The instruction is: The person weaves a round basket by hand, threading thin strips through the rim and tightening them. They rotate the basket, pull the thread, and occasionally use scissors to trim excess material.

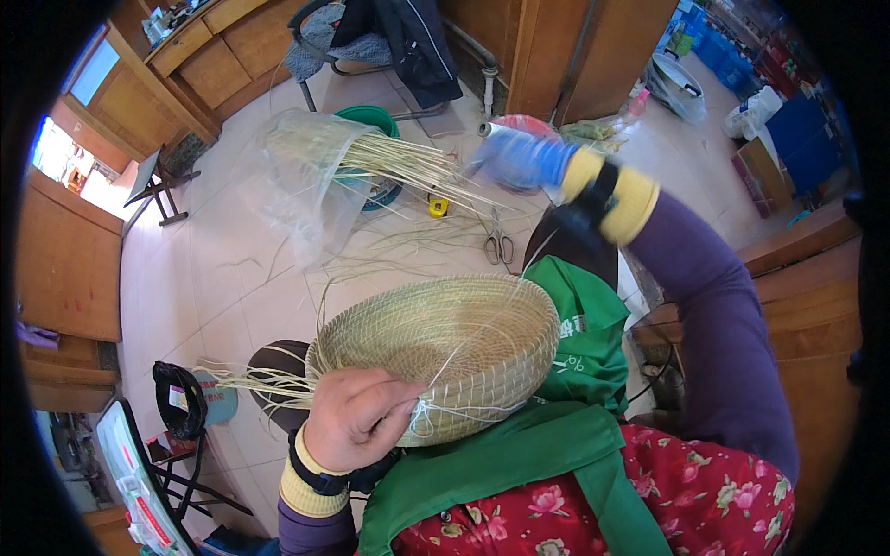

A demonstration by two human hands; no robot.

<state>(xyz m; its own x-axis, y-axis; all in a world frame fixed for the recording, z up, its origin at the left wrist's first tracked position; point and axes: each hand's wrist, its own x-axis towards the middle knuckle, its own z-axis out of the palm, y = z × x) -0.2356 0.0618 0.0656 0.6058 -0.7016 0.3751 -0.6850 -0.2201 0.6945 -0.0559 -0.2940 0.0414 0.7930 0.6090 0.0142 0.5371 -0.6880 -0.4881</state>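
A coiled straw basket, stitched with pale thread, rests tilted on my lap. At its near left rim, my left hand pinches the edge between thumb and forefinger. White thread runs from that pinch across the basket's opening towards my right side. Loops of white cord hang on the near wall beside my fingers. Loose straw ends stick out leftward behind my left hand. My right hand, in a blue glove, is raised far out over the floor and blurred; its grip is unclear.
A plastic-wrapped straw bundle lies over a green bucket. Scissors and a yellow tape measure lie on the tiles. A bin with a black liner stands left. A chair holds dark clothing.
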